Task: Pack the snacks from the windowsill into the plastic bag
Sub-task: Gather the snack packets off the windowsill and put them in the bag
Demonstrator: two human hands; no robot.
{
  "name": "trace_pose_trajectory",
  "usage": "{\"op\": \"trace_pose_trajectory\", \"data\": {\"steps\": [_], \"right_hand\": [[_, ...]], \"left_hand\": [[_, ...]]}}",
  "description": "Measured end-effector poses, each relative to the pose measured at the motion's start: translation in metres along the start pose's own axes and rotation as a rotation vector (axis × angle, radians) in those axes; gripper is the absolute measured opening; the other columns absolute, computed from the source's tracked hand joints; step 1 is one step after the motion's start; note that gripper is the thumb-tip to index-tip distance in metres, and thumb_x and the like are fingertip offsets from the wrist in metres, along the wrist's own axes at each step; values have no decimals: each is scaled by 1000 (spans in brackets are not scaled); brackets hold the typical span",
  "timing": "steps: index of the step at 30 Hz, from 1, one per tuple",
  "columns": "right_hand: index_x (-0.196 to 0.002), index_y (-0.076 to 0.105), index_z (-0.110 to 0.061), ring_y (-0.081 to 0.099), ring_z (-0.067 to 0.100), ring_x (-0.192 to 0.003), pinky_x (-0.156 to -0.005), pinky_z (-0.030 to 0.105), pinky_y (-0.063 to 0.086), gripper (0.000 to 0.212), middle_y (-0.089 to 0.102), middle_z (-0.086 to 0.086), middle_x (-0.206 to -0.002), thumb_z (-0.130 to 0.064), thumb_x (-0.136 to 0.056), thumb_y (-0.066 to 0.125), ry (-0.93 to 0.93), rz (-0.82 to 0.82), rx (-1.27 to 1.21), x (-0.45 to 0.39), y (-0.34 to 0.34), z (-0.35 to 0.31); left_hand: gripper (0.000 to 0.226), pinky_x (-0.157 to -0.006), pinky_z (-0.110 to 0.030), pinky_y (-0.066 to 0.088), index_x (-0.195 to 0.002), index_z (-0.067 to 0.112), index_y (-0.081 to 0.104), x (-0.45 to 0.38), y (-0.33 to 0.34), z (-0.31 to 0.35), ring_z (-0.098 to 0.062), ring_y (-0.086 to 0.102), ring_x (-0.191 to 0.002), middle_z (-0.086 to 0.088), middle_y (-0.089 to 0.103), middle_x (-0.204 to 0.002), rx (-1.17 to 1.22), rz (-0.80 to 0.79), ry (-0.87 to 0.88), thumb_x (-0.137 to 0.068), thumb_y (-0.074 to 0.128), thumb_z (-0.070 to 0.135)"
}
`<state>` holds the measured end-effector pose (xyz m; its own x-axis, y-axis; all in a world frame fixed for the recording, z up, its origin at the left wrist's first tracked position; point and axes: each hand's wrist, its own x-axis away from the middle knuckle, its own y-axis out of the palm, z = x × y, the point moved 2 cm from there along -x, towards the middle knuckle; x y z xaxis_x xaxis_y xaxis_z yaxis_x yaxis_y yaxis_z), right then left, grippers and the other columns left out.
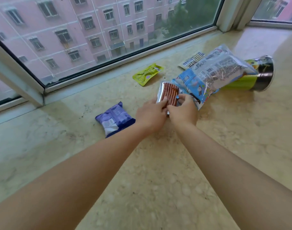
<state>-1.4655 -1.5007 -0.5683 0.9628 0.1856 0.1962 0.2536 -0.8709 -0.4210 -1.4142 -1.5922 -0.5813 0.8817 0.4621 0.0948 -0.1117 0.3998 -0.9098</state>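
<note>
We hold the jerky pack in both hands: left hand, right hand. Lift it flat, clear of the blue bag. No plastic bag visible yet.

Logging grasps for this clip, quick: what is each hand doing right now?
Left hand: grips the near end of the silver packet of red-brown strips.
Right hand: pinches the same packet from its right side.

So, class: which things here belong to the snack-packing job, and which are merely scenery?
Job:
red-strip pack, held by left hand and right hand
purple pack
yellow sachet
blue bag
green can
striped packet

Scenery:
windowsill
window
</note>
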Motion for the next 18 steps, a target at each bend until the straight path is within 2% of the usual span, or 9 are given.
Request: {"op": "trace_pose_trajectory", "data": {"steps": [3,7,10,13,15,16,18], "right_hand": [[-114,54,-18,62,19,-103,-84,28,44,45,63,0,-114,-22,-75,76,78,105,56,6,-2,6],[-119,56,-13,62,23,-106,-87,32,45,53,64,5,-118,-22,-73,80,198,140,85,14,-6,9],[-106,66,-8,65,22,-85,-75,30,50,37,70,8,-104,-15,-72,80,250,90,-28,22,-4,8],[-108,66,-9,63,19,-80,-83,36,54,37,66,1,-92,-9,-74,79,287,25,-124,33,-4,10],[-114,63,-11,64,19,-84,-86,38,54,42,63,1,-93,-7,-75,78,268,-21,-149,39,-7,15],[-115,62,-11,64,20,-85,-85,38,54,42,64,2,-96,-5,-76,77,259,-47,-166,42,-10,17],[-117,61,-10,65,20,-86,-78,34,55,43,66,6,-102,-1,-77,74,249,-111,-192,50,-15,21]], "left_hand": [[47,-104,-36,34,-145,34,36,20,-6,0,-22,34,-134,3,40,-149,-20,-37,26,-98,39,33],[50,-106,-33,30,-144,29,41,47,-18,-3,-19,34,-132,3,46,-145,28,-61,62,-95,43,27],[52,-108,-32,28,-144,29,39,58,-29,-7,-15,34,-134,0,50,-140,72,-97,67,-93,49,27],[61,-117,-39,7,-146,34,31,64,-47,-24,-9,29,-138,8,48,-143,-20,-44,54,-90,55,42],[72,-116,-47,1,-146,37,26,71,-62,-48,-12,23,-141,7,35,-150,-61,127,-76,-84,60,51],[79,-115,-49,6,-147,35,23,75,-68,-62,-17,22,-142,4,29,-153,-38,188,-196,-82,61,55],[93,-111,-50,21,-149,26,17,86,-74,-88,-26,24,-141,-3,23,-155,123,175,-452,-77,64,62]]}}
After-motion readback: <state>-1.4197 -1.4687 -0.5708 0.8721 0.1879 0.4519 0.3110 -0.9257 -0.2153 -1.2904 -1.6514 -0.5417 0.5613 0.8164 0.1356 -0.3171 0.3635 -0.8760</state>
